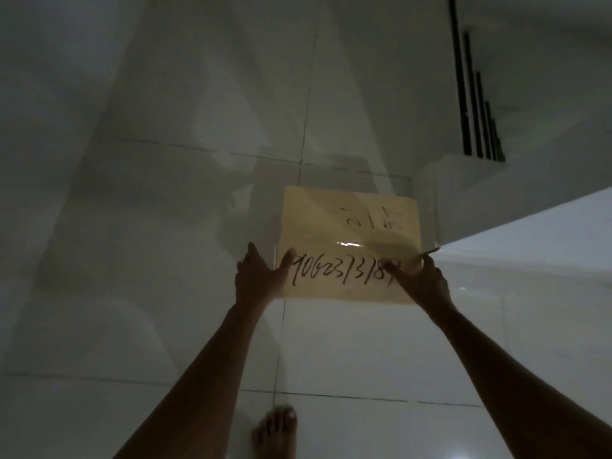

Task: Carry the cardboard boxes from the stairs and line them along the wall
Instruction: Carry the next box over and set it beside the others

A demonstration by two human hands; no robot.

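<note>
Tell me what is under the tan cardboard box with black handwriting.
Pale glossy floor tiles extend around the tan cardboard box; the floor directly beneath is hidden, so contact cannot be judged.

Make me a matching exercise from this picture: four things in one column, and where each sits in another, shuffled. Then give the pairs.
1. cardboard box
2. left hand
3. right hand
4. bare foot

A. bottom edge of the view, on the tiled floor
B. on the box's left near corner
C. between both hands, black writing on top
D. on the box's right near corner

Pairs: 1-C, 2-B, 3-D, 4-A
</note>
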